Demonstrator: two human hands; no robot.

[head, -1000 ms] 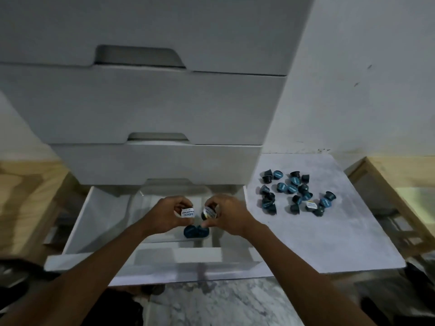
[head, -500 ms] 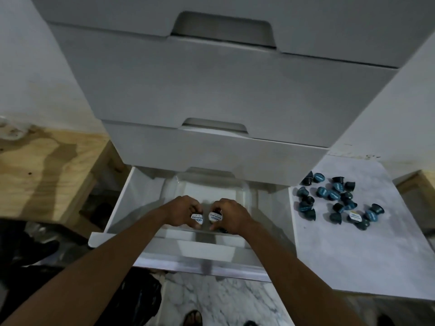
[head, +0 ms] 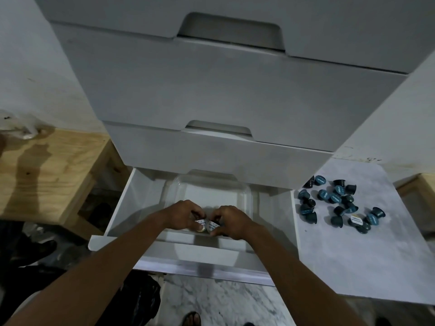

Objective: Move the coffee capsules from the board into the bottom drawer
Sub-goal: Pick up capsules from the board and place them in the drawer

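The white bottom drawer point(head: 122, 208) stands pulled out, with a clear plastic tray point(head: 207, 184) inside. Over the tray's near edge, my left hand point(head: 181, 216) grips one coffee capsule point(head: 200, 224) with a white foil lid. My right hand point(head: 231, 221) grips another capsule point(head: 212, 225) right beside it, so the two lids nearly touch. On the pale board point(head: 353, 262) to the right lies a loose cluster of several dark blue capsules point(head: 339, 201). One of them shows a white lid point(head: 356, 220).
Two shut white drawers point(head: 211, 95) rise above the open one. A plywood shelf point(head: 42, 175) stands at the left and another wooden piece point(head: 423, 184) at the far right. The floor below is marble, with a sandalled foot point(head: 191, 318) at the bottom edge.
Both hands have sunk lower into the tray with their capsules, close together. The blue capsules seen under the hands a second ago are now hidden. The camera has swung left and closer.
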